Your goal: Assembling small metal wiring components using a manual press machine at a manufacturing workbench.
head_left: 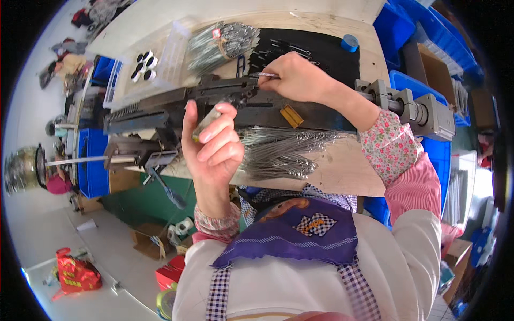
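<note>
Pinching a slim metal rod (264,74) between thumb and fingertips, the right hand (297,77) is at the near edge of a black mat (342,67), beside the right end of a dark steel clamping fixture (222,89); the rod points leftward, and whether it touches the fixture cannot be told. Nearer the body, the left hand (213,152) is raised palm up, its fingers curled around a small pale cylinder (208,122) in front of the fixture. A small yellow block (292,115) lies on the dark metal surface just below the right hand. Along the near side of the wooden bench (348,174) spreads a loose bundle of thin metal wires (284,155). Beyond the fixture, a bagged bundle of metal rods (222,45) sits between the mat and a clear plastic bin (174,45) holding white spools with black tops (143,67). A blue tape roll (349,43) rests on the mat's far right corner.
</note>
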`<act>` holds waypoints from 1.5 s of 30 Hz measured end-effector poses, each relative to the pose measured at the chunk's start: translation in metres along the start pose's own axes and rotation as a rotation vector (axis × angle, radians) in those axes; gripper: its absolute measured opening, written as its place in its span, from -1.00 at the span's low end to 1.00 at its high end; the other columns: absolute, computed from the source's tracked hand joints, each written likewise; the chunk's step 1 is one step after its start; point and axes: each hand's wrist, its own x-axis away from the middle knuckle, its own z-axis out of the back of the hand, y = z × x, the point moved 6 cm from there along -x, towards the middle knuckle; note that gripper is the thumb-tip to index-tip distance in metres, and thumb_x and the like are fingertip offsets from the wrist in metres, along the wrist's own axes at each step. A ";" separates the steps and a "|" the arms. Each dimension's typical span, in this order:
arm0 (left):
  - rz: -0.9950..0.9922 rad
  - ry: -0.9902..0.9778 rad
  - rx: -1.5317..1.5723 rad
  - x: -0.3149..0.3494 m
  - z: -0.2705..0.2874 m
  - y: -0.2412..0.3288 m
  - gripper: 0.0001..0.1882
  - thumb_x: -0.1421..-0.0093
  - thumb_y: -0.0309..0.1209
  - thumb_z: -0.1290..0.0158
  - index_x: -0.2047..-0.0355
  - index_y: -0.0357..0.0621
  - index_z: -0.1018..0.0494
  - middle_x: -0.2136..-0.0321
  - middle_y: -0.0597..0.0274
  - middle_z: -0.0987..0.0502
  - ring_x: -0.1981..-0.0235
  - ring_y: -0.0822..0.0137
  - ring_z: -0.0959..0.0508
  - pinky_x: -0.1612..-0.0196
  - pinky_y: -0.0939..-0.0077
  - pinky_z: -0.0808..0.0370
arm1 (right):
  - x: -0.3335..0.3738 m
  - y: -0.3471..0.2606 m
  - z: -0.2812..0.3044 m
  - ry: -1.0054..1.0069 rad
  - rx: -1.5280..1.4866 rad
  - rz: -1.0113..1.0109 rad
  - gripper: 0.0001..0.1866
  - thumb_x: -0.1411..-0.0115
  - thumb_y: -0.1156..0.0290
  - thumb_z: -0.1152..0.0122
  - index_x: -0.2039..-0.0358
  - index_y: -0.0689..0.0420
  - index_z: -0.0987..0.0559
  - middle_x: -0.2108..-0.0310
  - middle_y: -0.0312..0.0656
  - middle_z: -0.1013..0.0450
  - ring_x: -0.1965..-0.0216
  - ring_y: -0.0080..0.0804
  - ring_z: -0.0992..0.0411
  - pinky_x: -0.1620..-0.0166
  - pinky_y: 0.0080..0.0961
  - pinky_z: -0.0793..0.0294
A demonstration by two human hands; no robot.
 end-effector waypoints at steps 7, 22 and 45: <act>-0.182 0.720 -1.475 0.000 0.041 -0.022 -0.71 -0.22 -0.33 0.01 0.12 -0.22 -0.28 0.65 0.23 -0.42 0.71 0.38 -0.44 0.68 0.58 -0.38 | -0.005 -0.008 -0.013 -0.034 0.150 0.091 -0.83 -0.05 0.38 -0.21 0.41 0.21 -0.62 0.45 -0.02 -0.53 0.35 -0.07 -0.50 0.25 -0.31 -0.48; -0.764 0.966 -1.046 0.134 0.106 0.146 -0.58 -0.26 -0.12 -0.04 0.25 -0.33 -0.50 0.65 0.32 -0.44 0.78 0.59 -0.25 0.74 0.69 -0.04 | 0.085 0.050 -0.047 0.130 0.435 -0.157 -0.79 -0.16 0.36 -0.18 0.30 0.16 -0.38 0.37 0.00 -0.40 0.38 0.05 -0.46 0.38 -0.14 -0.46; -0.324 0.514 -0.897 -0.066 0.080 -0.032 -0.79 -0.33 -0.28 0.04 0.39 -0.13 -0.38 0.68 0.50 -0.25 0.80 0.61 -0.17 0.73 0.66 -0.06 | 0.119 -0.026 0.106 0.386 0.023 -0.447 -0.78 -0.18 0.51 -0.11 0.15 0.20 -0.54 0.38 -0.15 -0.56 0.47 -0.45 -0.48 0.34 -0.60 -0.44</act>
